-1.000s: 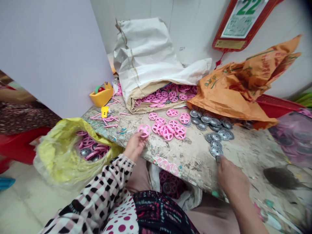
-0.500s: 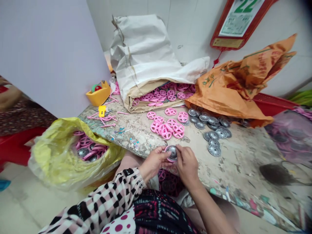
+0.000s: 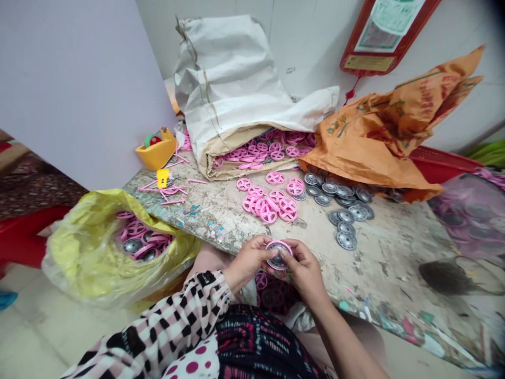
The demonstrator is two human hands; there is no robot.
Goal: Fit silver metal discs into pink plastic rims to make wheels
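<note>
Between both hands, at the table's front edge, is a toy wheel (image 3: pixel 279 245) with a pink rim and a grey hubcap set in it. My left hand (image 3: pixel 252 258) grips its left side, thumb on the face. My right hand (image 3: pixel 305 266) holds the right side, its thumb pressed on the grey disc. Beyond the hands lie loose pink wheel rings (image 3: pixel 268 212) in a cluster. To their right, grey hubcaps (image 3: pixel 346 240) are spread out from the orange bag's mouth. Below the hands, more pink wheels (image 3: pixel 272 297) show in my lap, partly hidden.
A white sack (image 3: pixel 236 68) spills pink rings. An orange bag (image 3: pixel 366 142) stands right of it. Left are a yellow bag (image 3: pixel 87 247) of assembled wheels, pink rods (image 3: pixel 173 201) and a yellow tape dispenser (image 3: pixel 155 155). A dark-bottomed clear container (image 3: pixel 445 278) is at right.
My right hand has shifted its grip, and its thumb now lies across the grey hubcap. The left hand still holds the wheel. The view has tilted slightly.
</note>
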